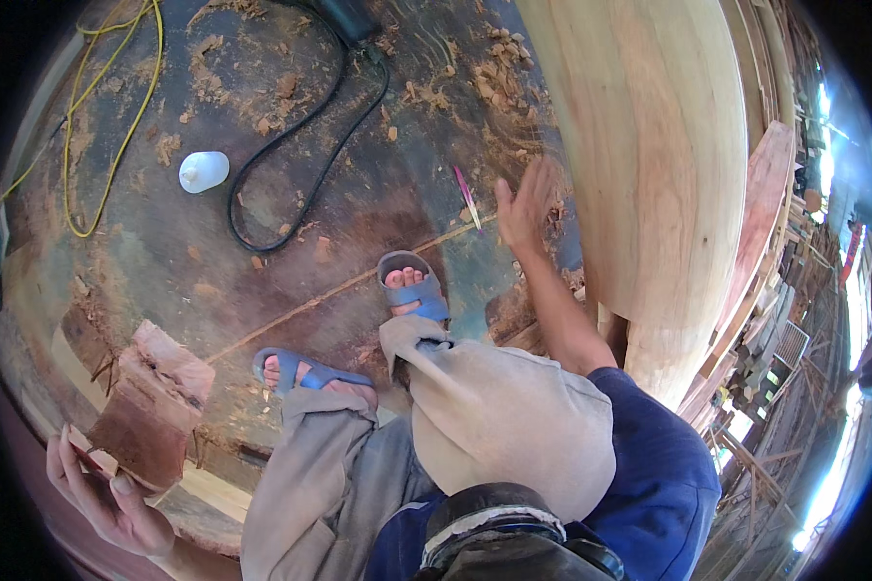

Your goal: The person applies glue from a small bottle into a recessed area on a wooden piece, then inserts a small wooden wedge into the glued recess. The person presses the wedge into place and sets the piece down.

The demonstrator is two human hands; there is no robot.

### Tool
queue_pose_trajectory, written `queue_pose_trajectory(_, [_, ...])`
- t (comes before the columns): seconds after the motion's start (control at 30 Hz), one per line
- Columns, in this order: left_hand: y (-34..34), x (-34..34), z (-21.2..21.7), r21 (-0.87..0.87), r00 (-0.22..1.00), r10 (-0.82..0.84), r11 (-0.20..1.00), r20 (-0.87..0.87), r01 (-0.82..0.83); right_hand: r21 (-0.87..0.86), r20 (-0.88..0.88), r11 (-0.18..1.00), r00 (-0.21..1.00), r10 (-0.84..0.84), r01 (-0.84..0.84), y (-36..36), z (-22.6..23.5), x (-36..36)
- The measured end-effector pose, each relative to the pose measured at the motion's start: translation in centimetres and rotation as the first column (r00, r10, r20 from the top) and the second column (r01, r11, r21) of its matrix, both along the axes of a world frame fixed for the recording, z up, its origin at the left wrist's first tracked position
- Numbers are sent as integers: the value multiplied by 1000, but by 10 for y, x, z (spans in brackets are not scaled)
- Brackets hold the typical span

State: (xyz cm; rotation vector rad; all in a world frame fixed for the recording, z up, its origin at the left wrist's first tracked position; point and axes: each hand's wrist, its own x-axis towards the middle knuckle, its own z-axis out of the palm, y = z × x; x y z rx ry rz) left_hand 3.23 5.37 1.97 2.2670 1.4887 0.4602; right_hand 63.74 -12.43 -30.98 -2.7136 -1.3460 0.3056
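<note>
At the lower left, my left hand (111, 504) has its fingers stretched and the thumb apart. It is beside the lower end of a rough reddish wood block (155, 441) with a pale, chipped top. A small reddish edge shows between thumb and fingers; whether they touch it I cannot tell. My right hand (528, 208) reaches forward with fingers spread and slightly blurred, and nothing shows in it. Just left of it lies a thin pink and white pen-like stick (467, 197). A long, smooth, pale wooden board (659, 165) rises close to its right.
A dark cable (310, 198) loops from a dark tool body (347, 17) at the top. A white plastic bottle (203, 171) lies near it, left of the cable. There is a yellow cord (124, 169) farther left. Wood shavings (504, 73) litter the floor. Stacked timber (780, 339) fills the right side.
</note>
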Motion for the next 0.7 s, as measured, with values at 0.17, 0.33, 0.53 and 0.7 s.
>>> queue_pose_trajectory(0.17, [0,-3,-1,-15,1000,9,1000,6,-9,-93,13,995,1000,21,-20,1,1,-6])
queue_pose_trajectory(0.33, [-2,-6,1,-20,1000,-15,1000,-19,14,-32,74,999,997,-32,34,-51,10,-18])
queue_pose_trajectory(0.53, [-1,-6,0,-13,1000,-6,1000,17,6,70,-58,963,964,-258,262,23,0,42])
queue_pose_trajectory(0.7, [-1,-7,0,9,1000,-3,1000,-13,4,107,-66,993,997,-42,49,82,-15,4])
